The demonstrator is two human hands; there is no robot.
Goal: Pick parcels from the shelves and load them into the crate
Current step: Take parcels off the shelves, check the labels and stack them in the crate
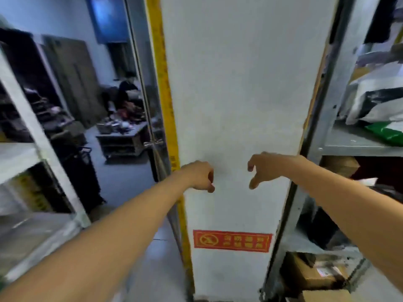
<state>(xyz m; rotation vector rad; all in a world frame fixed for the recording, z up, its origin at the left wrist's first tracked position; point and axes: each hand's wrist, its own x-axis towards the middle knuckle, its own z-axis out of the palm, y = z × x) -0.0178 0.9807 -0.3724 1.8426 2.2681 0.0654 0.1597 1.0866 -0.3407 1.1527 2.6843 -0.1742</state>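
Left shelving [26,153]: at 9 o'clock, a white-framed rack, too blurred to make out its load.
Dark cart [82,168]: at about 9 o'clock, on the floor just beyond that rack; whether it is the crate cannot be told.
Table [122,136]: at 10 o'clock, far back and cluttered, with a person [127,90] behind it.
Left hand [200,176]: just left of centre, forearm stretched forward, fingers loosely curled and holding nothing.
White pillar [239,83]: at 12 o'clock, filling the middle, yellow edge strip [165,105] on its left side, red warning sign [232,240] at 6 o'clock.
Right hand [263,168]: just right of centre, fingers hooked with the thumb apart, holding nothing; both arms probably hang out for balance while turning between racks.
Parcels: white-and-black poly mailers [379,105] and a green mailer [388,134] at 3 o'clock on the right shelving [349,144]; cardboard boxes [314,273] at 5 o'clock on its bottom shelf.
Step in hand: probably a reach to the right for a parcel, since nothing is carried yet.
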